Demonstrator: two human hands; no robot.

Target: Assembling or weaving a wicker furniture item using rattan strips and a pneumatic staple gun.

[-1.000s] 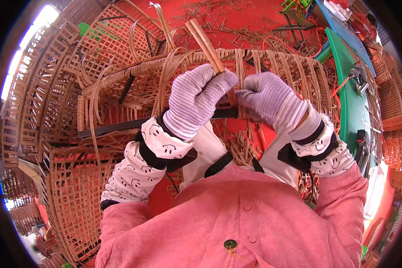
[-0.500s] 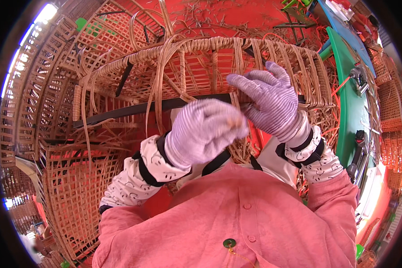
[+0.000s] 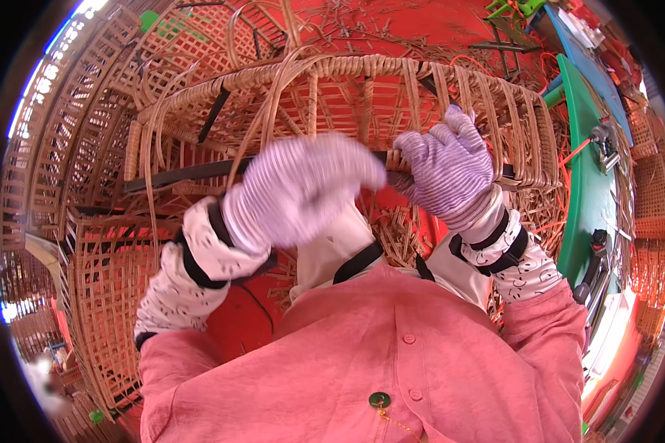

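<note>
A red floor (image 3: pixel 421 22), strewn with cane scraps, fills the top; it shows bare only beyond the frame. Woven panels (image 3: pixel 103 310) crowd the whole left side, stacked and leaning, their count unclear. A green table (image 3: pixel 580 184) edges the right side, with two dark tools lying along it.

One rattan frame (image 3: pixel 332 96) stands before the person, its wrapped top rail arching from left to right and upright strips running down to a black bar (image 3: pixel 185 171). Gaps between the strips are narrow. One loose strand (image 3: pixel 262 111) loops up from the left hand over the top rail.

Both hands wear purple knit gloves, with white patterned sleeves and black cuffs over a pink shirt.

The right hand (image 3: pixel 447 166) is raised in front of the frame's right half, palm toward the strips, fingers curled and closed around the black bar where cane wraps it. Its forearm rises from the lower right.

The left hand (image 3: pixel 303 188) is blurred by motion, just beside the right hand and in front of the bar's middle. It looks bunched like a fist, but whether it grips the strand cannot be told. Its forearm rises from the lower left.
</note>
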